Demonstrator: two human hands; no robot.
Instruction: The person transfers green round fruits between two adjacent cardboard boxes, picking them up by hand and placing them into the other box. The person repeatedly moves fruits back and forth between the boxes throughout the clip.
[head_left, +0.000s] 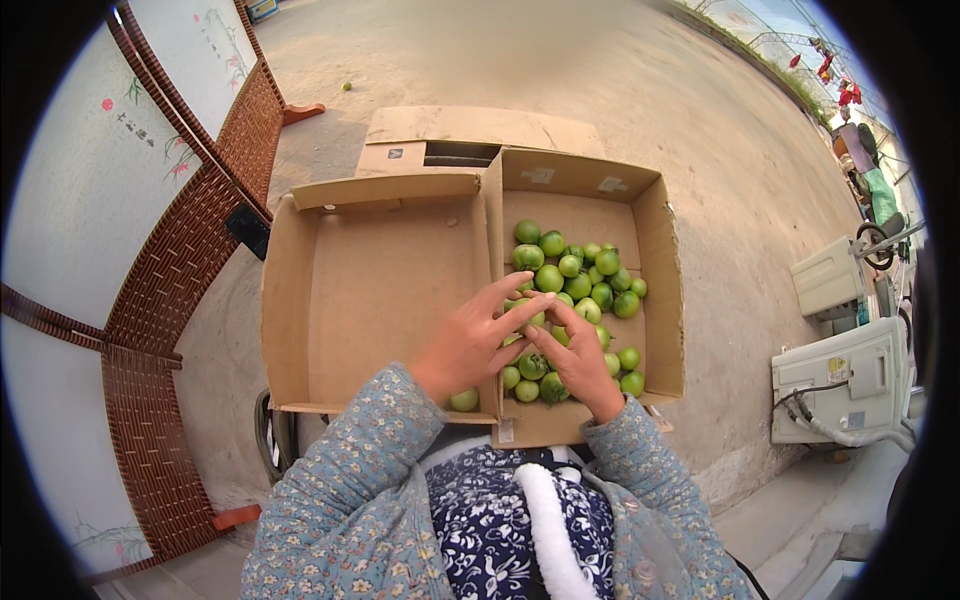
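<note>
Several green tomatoes (550, 278) lie loose in the right-hand cardboard box (661, 315). Above that box, near the wall shared with its neighbour, my left hand (480, 330) reaches in with fingers spread. My right hand (583, 361) comes from the other side, its thumb and fingertips meeting the left hand's fingers. Green tomatoes show under and between the fingers; whether either hand grips one cannot be told. In the left-hand cardboard box (287, 300), a pale green tomato (465, 400) sits in the near right corner, partly behind my left wrist.
Another cardboard box (480, 127) stands behind the two. A woven folding screen (161, 259) with white panels runs along the left, a dark phone-like object (248, 230) at its edge. A small green fruit (346, 87) lies on the ground. At right is an air-conditioner outdoor unit (840, 382).
</note>
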